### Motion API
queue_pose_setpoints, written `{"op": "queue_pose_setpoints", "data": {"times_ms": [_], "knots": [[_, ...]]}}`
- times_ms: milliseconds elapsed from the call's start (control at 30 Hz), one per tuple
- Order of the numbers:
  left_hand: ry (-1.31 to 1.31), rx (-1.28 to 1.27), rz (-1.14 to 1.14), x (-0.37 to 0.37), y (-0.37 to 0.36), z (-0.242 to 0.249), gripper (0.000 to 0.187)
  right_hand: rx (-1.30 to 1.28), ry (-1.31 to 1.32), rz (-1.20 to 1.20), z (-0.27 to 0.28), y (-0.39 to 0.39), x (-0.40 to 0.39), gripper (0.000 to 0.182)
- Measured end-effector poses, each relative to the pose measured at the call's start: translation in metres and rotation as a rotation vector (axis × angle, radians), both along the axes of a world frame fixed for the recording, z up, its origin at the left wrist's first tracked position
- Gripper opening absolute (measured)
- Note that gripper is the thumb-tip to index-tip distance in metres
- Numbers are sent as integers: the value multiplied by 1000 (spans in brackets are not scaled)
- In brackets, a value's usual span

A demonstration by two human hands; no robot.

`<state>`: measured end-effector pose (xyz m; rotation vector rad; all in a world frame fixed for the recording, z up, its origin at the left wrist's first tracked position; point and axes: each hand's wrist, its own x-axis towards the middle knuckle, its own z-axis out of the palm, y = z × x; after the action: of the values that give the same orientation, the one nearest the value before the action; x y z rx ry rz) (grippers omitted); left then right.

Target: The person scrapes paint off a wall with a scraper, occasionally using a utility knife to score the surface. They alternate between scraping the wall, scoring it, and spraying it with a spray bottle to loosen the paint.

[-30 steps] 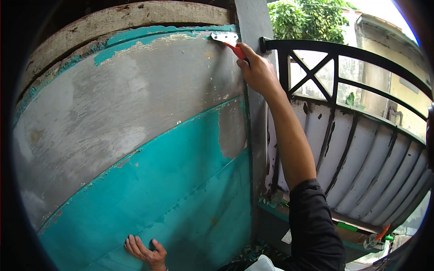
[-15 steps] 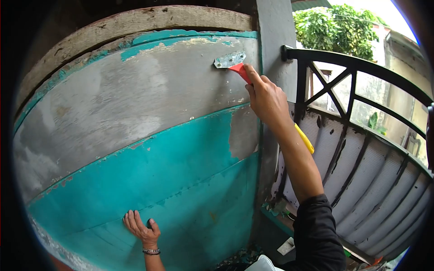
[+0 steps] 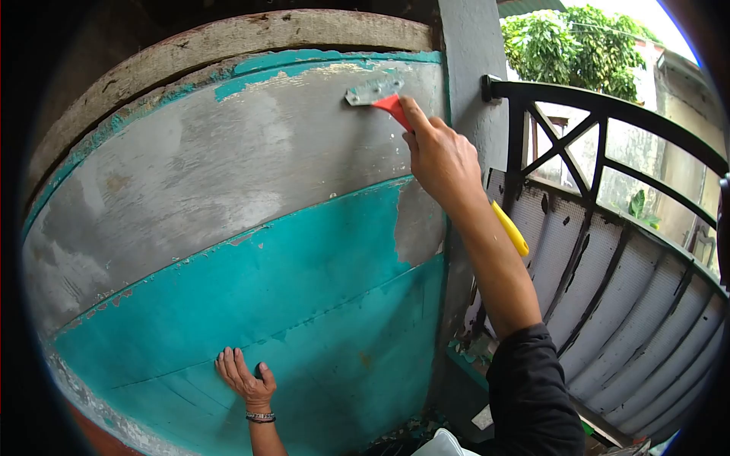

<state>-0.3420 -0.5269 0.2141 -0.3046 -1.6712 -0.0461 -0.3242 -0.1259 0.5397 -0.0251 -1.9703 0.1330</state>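
Note:
My right hand (image 3: 447, 158) is wrapped round the handle of a paint scraper (image 3: 392, 106), red near its wide blade. The yellow end of the handle sticks out past my forearm. Its blade lies at the upper part of a wooden panel (image 3: 220, 159), where the surface is bare grey below a ragged strip of turquoise paint (image 3: 262, 67). Lower down, turquoise paint (image 3: 304, 243) still covers the boards. There my left hand (image 3: 247, 380), with bracelets at the wrist, rests flat with fingers stretched out, holding nothing.
A weathered wooden beam (image 3: 266, 32) curves above the panel. A grey post (image 3: 475, 68) stands at its right edge, joined to a black metal railing (image 3: 601, 99) with whitish corrugated sheeting (image 3: 608, 281) below. Paint flakes (image 3: 414, 429) litter the ground by the panel's foot.
The scraper and my right hand have shifted slightly left and up along the bare grey area. My left hand stays on the turquoise boards; the whole view has shifted a little.

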Motion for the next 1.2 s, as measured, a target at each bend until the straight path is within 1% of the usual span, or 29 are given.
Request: {"op": "queue_pose_setpoints", "data": {"times_ms": [33, 133, 267, 333, 433, 567, 600, 633, 733, 800, 833, 900, 967, 1033, 1100, 1133, 1200], "knots": [[3, 10, 0, -1, 1, -1, 54, 26, -39, -16, -1, 0, 2, 47], [-5, -3, 9, 0, 0, 2, 54, 47, -30, -21, 9, -4, 6, 48], [-9, -2, 20, 3, 1, 1, 53, 29, -9, -29, 3, -9, 0, 49], [7, -2, 19, -1, 4, 2, 53, -38, 13, -31, 3, -9, -9, 50], [14, -13, 15, 1, 1, 3, 53, -61, 41, -27, 11, -19, -14, 51], [-1, -16, 16, 6, -5, -1, 54, -38, 36, 0, -2, -3, -8, 51], [-7, -15, 20, 5, -3, -3, 54, -89, 5, -13, 1, 5, -7, 50], [-6, -9, 19, 3, -2, -3, 54, -95, 80, 25, 1, 16, -15, 50], [-1, -16, 27, 5, -3, -3, 54, -91, 100, 9, 5, 11, -15, 50], [4, -6, 42, 0, 1, 0, 54, 13, 13, -1, 6, -6, -5, 50], [4, -3, 46, -1, 1, 0, 54, 15, 13, 4, 8, -6, -7, 50], [5, -12, 53, 0, 0, -1, 54, 16, 81, 67, 9, -1, -12, 51], [7, -16, 45, -2, 0, -1, 54, 14, 168, 74, -2, -7, -30, 52], [23, -27, 35, -3, -1, 1, 54, 239, 148, 205, -21, -16, -28, 54], [3, 0, 3, 0, 1, 4, 55, 313, 55, 229, -50, -27, -20, 55], [-2, -12, 4, 6, 3, 6, 55, 188, -44, 348, -67, -26, -7, 55], [3, 43, -44, 16, 15, 22, 56, -85, 110, 706, -125, -11, -9, 53]]}}
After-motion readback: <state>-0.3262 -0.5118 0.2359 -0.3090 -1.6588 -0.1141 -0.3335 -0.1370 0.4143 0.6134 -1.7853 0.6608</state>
